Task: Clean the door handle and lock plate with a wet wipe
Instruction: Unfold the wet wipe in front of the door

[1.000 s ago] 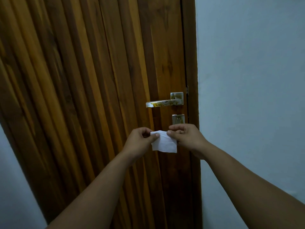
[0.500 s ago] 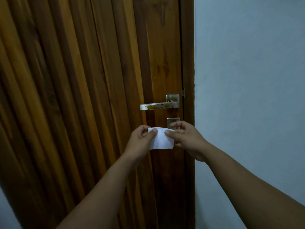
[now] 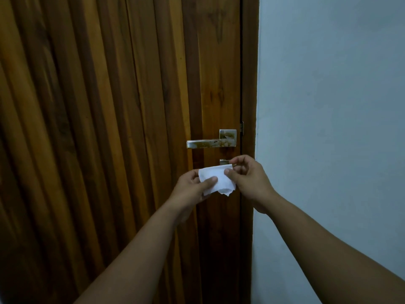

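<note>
Two bare forearms enter from the bottom edge of the frame and converge just below centre.

Left hand (image 3: 192, 189): lower centre; fingers curled, thumb laid across the front of the wet wipe (image 3: 217, 180) and pinching its left part.

Right hand (image 3: 249, 183): just right of centre; thumb and forefinger pinch the wipe's upper right edge; remaining fingers loosely curled behind it.

Wet wipe: white, partly folded, stretched between both hands with a ragged lower right corner hanging free. Held in front of the door, just below the handle; contact with the door cannot be told.

Lock plate (image 3: 224, 161): small metal square directly behind the wipe's top edge, mostly hidden by wipe and right fingers; only its upper strip shows.

Door handle (image 3: 210, 143): metal lever, centre right, horizontal, pointing left from a square rose; brownish smears on lever and rose. Above the hands, apart from them.

Door (image 3: 109, 128): dark brown wood with vertical slats, filling the left and centre of the frame; closed against its frame (image 3: 248, 84).

Wall (image 3: 328, 106): plain, pale blue-grey, right third of the frame.
</note>
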